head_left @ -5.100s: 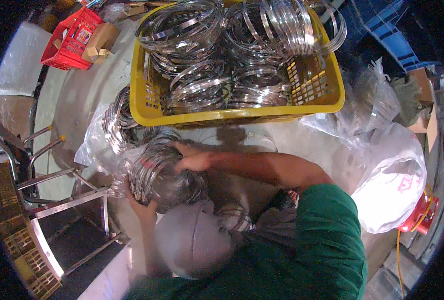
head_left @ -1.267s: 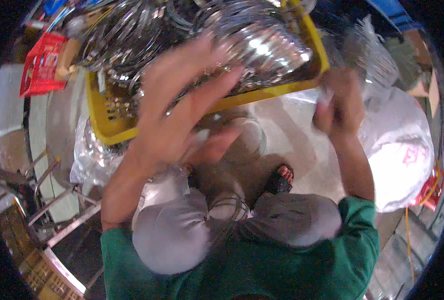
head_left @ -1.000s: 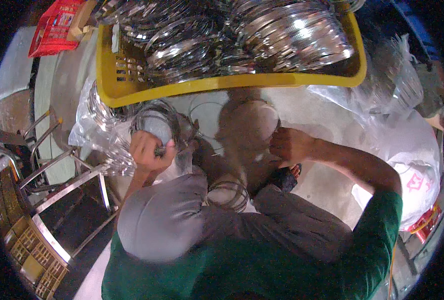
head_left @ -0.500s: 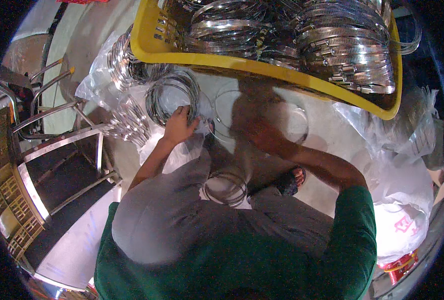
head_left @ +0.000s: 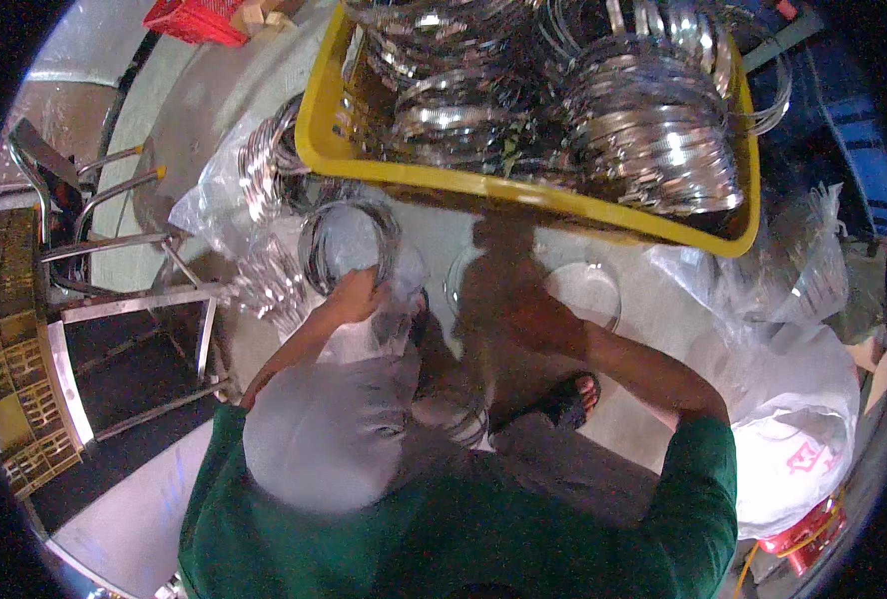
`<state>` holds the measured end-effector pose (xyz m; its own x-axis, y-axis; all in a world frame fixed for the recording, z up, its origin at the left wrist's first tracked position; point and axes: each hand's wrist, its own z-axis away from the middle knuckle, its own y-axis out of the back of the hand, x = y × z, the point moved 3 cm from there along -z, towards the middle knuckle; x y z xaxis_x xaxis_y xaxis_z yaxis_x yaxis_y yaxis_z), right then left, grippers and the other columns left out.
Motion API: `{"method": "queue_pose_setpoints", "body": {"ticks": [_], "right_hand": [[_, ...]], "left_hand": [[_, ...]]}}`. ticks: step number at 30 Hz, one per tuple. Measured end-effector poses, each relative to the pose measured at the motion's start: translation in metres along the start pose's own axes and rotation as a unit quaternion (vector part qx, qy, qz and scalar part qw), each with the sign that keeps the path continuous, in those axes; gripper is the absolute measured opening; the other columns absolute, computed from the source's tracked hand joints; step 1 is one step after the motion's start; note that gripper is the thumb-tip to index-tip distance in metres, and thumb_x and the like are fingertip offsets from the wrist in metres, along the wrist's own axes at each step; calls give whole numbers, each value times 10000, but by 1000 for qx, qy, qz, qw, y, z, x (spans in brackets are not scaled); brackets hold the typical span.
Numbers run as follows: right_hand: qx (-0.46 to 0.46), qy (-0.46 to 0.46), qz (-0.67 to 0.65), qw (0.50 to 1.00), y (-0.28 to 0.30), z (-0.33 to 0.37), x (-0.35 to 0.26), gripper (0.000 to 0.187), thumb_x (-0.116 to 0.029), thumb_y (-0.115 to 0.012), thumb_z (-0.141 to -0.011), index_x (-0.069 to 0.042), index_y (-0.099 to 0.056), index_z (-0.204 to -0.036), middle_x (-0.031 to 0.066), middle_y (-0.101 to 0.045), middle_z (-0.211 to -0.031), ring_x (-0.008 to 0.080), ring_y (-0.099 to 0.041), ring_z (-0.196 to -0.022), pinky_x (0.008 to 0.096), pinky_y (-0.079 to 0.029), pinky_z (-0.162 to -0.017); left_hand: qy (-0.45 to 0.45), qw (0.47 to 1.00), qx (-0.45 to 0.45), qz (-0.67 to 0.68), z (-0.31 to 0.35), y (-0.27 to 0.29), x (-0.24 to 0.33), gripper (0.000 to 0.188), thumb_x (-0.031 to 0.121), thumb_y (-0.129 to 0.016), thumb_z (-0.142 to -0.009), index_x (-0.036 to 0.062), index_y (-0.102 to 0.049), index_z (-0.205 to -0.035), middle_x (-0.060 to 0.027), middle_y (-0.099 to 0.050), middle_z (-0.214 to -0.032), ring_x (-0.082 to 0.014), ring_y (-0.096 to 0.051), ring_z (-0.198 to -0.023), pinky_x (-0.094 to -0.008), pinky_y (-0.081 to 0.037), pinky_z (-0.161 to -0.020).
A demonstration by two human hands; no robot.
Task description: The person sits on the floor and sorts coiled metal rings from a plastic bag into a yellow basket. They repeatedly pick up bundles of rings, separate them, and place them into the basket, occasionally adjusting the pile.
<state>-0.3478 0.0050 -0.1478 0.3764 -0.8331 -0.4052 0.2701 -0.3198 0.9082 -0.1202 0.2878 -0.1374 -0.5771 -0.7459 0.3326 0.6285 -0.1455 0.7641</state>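
My left hand (head_left: 361, 294) is closed at the lower rim of an upright-looking bundle of thin metal hose clamps (head_left: 314, 246), over clear plastic. My right hand (head_left: 545, 317) is in deep shadow to the right, low over the floor. Its fingers are dark and smeared, so what it holds, if anything, does not show. Beside it a large loose clamp ring (head_left: 618, 298) lies on the floor, and part of another ring (head_left: 450, 282) shows to its left. Ahead stands a yellow basket (head_left: 523, 188) heaped with shiny hose clamps (head_left: 653, 140).
More clamps in plastic (head_left: 264, 165) lie at the far left. A metal-framed chair (head_left: 139, 304) stands left. Clear plastic bags (head_left: 753, 255) and a white sack (head_left: 798, 469) are on the right. Rings (head_left: 471, 424) lie near my sandalled foot (head_left: 568, 404). A red crate (head_left: 196, 20) sits far left.
The whole view has shifted, so the basket sits lower in it. My left hand has turned, its fingers now curled at the bundle's lower rim. My right hand stays low near the loose ring.
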Motion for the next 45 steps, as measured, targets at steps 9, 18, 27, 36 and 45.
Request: {"method": "queue_pose_setpoints", "body": {"ticks": [9,18,27,36,45], "right_hand": [[-90,12,62,994,32,5,24,226,-249,-642,-847,-54,-705,-941,181,-686,-978,351,-646,-1004,501,-503,-911],[-35,6,-37,999,86,-2,-3,331,-278,-679,-865,-58,-649,-1110,169,-694,-1004,348,-660,-1035,498,-519,-909],[342,-51,-121,930,391,31,-45,779,-297,-904,-631,-88,-584,-1311,166,-620,-1238,375,-571,-1192,449,-451,-1030],[389,54,-60,918,415,-53,17,1094,-185,-838,-646,-52,-274,-1574,213,-377,-1543,365,-366,-1432,429,-257,-1220],[424,10,-47,904,416,-73,20,610,-166,-813,-618,-33,-576,-1164,200,-611,-1149,380,-613,-1092,429,-495,-984]], "left_hand": [[182,862,188,434,104,130,0,499,154,-795,-848,12,-594,-1283,-50,-699,-1026,-166,-652,-814,-357,-555,-766],[35,908,224,353,247,277,38,980,282,-983,-499,-51,-507,-1288,-99,-626,-1122,-218,-638,-1003,-367,-549,-862],[-273,866,361,213,152,367,168,1082,354,-975,-518,-58,-475,-1385,-187,-620,-1258,-278,-639,-1149,-406,-513,-995],[-323,894,42,308,14,377,186,897,150,-891,-697,-43,-338,-1377,-160,-663,-955,-192,-680,-589,-353,-584,-509],[-398,884,207,131,22,388,174,847,287,-871,-664,12,-522,-1385,-133,-632,-1276,-218,-578,-1214,-363,-429,-1077]]}}
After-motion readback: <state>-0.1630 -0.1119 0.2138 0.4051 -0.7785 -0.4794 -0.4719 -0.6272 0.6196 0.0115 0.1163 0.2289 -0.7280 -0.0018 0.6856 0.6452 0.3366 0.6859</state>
